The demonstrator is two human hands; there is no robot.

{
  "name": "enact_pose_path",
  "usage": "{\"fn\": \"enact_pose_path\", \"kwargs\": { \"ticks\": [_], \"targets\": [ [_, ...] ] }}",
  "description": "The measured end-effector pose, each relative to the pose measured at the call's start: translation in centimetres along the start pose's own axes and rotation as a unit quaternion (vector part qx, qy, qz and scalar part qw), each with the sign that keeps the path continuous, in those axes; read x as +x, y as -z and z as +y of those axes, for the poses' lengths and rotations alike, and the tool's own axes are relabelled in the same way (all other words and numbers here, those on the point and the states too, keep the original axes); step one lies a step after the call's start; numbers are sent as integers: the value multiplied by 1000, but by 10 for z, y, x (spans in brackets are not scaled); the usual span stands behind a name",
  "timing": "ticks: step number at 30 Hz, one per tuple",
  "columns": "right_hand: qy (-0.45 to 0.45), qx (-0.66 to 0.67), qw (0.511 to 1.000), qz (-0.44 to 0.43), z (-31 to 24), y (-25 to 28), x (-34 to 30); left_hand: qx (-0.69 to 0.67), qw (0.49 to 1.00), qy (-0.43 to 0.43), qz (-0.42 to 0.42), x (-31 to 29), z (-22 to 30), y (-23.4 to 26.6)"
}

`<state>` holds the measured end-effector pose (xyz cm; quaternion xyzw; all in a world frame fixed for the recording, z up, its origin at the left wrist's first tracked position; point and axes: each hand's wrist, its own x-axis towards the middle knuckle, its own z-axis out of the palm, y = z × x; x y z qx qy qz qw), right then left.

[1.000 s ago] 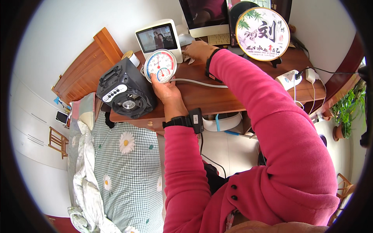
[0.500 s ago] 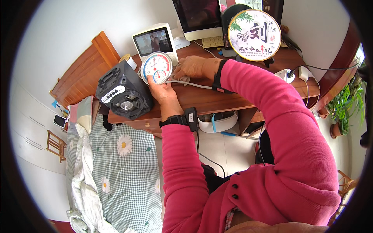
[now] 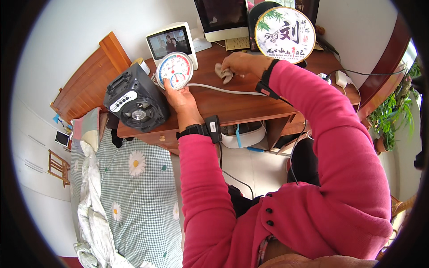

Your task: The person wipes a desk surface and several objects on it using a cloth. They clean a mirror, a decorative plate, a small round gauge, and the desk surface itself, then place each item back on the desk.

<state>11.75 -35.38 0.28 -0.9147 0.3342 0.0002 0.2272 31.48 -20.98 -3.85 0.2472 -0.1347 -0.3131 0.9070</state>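
Observation:
My left hand (image 3: 181,102) grips a round white dial thermometer (image 3: 174,70) by its lower edge, thumb on the front, and holds it up over the desk. The dial has a red and blue scale with a smaller dial below. To the right, my right hand (image 3: 245,64) is closed on a crumpled beige cloth (image 3: 224,73) just above the brown wooden desk (image 3: 223,107). A white cable (image 3: 219,89) lies across the desktop between my hands. The thermometer overlaps the lower part of a white-framed screen (image 3: 171,42) standing behind it.
A dark grey speaker (image 3: 136,99) stands at the desk's left edge. At the back are a monitor (image 3: 222,18), a keyboard (image 3: 237,43) and a round decorated plaque (image 3: 285,33) on a stand. A white bin (image 3: 243,137) sits under the desk. A bed (image 3: 138,196) lies at left.
My right hand with the cloth has moved right, away from the thermometer, across the desk. My left hand still holds the thermometer in nearly the same place beside the speaker.

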Motion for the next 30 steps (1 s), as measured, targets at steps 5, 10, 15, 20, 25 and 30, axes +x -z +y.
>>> {"fn": "enact_pose_path", "kwargs": {
  "ticks": [5,10,15,20,25,30],
  "targets": [
    [208,33,977,38,-10,-6,-43,-20,999,-10,-43,1,-1,-2],
    [23,140,959,246,-28,44,-73,-21,998,-17,-60,1,0,-3],
    [149,191,921,306,-59,26,-147,-24,996,-9,-81,1,-3,-9],
    [227,26,945,232,-76,-46,-156,-40,989,-18,-144,-5,-1,-12],
    [154,-160,949,226,-65,-58,-126,-29,987,16,-156,-6,1,-11],
    [45,-237,934,264,-37,-42,-74,38,985,36,-164,-4,-3,-9]
  ]
}}
